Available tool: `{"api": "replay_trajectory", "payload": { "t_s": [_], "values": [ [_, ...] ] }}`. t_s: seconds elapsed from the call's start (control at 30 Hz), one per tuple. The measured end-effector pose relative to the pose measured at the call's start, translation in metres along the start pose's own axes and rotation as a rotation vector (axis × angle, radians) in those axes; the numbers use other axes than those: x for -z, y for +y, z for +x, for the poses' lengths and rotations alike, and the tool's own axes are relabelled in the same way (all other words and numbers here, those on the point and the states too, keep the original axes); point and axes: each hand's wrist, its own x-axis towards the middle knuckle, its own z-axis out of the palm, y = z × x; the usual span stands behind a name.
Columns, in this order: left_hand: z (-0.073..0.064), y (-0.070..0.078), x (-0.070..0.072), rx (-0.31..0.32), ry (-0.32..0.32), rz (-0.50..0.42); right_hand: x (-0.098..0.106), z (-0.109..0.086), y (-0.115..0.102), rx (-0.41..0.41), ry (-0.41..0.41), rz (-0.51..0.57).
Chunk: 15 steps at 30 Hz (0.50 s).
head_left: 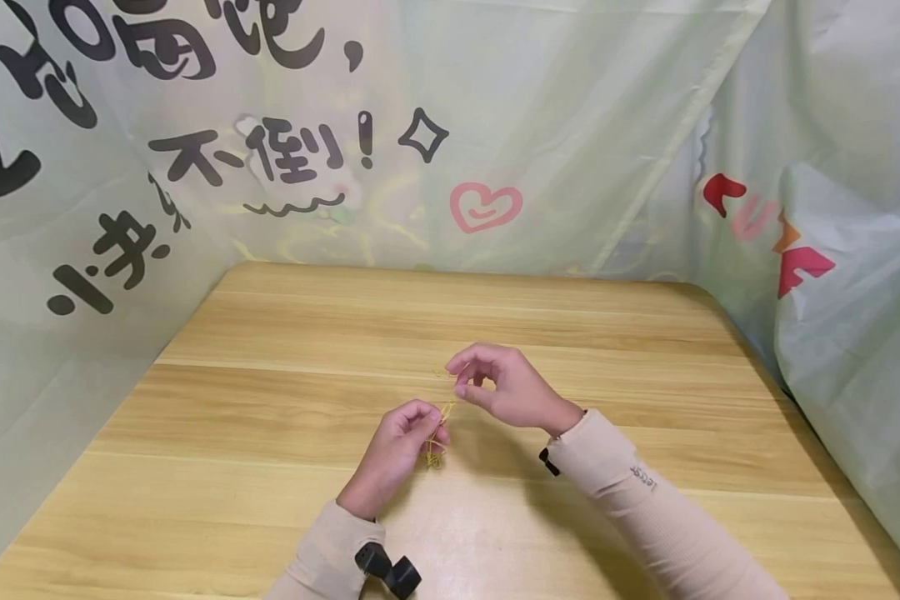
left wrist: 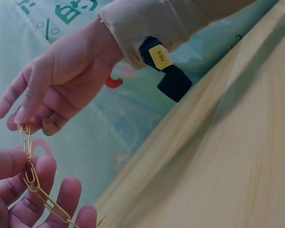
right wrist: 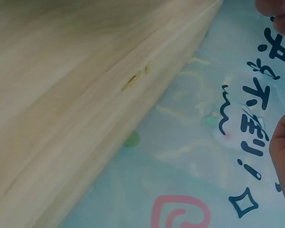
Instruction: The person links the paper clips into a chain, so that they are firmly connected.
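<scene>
A chain of gold paper clips [left wrist: 32,179] runs between both hands, above the tabletop. My left hand [head_left: 393,450] pinches it between thumb and forefinger, and the lower links [head_left: 433,459] hang in a small bunch beside its fingers. In the left wrist view the chain also trails across the fingers of that hand. Higher and to the right, my right hand [head_left: 517,392] pinches the top clip [left wrist: 24,128] between thumb and fingertip. Only parts of the hands show at the right edge of the right wrist view.
A few loose gold paper clips [right wrist: 131,81] lie on the wooden table [head_left: 285,333], just beyond the hands. Printed cloth curtains [head_left: 570,125] enclose the table at the back and sides. A black wrist device [head_left: 387,570] is strapped to the left sleeve.
</scene>
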Motion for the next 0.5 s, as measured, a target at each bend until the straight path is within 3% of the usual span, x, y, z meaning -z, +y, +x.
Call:
{"api": "replay_trajectory", "payload": {
  "t_s": [0.23,0.5],
  "values": [
    [0.001,-0.003,0.002,-0.029,0.020,0.078,-0.002,0.008,-0.004,0.024,-0.054,0.005],
    [0.001,-0.004,0.002,-0.097,0.000,0.124,-0.007,0.012,-0.005,0.014,-0.101,0.004]
  ]
}}
